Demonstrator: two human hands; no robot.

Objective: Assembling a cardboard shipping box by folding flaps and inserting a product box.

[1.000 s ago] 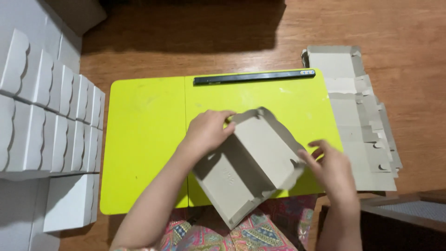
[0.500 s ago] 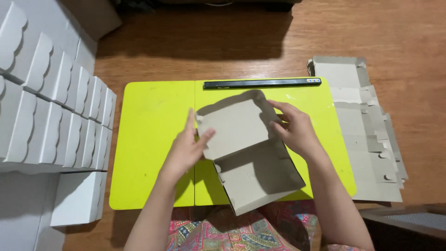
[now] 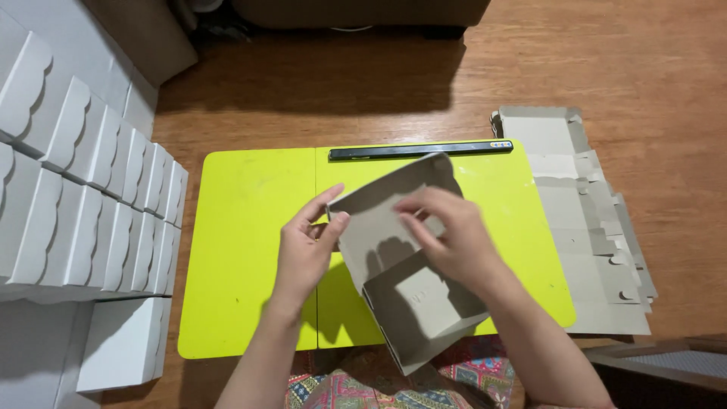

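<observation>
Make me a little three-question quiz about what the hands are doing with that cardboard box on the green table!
1. True or false: both hands touch the grey cardboard box.
2. What lies along the far edge of the lime-green table? A) a black ruler B) scissors C) a pencil
3. Which side of the table has the stack of flat, unfolded cardboard blanks?

Key:
1. True: the left hand holds the box's left edge and the right hand presses a flap near its middle.
2. A, the black ruler.
3. The person's right; finished white boxes stand on the left.
</observation>
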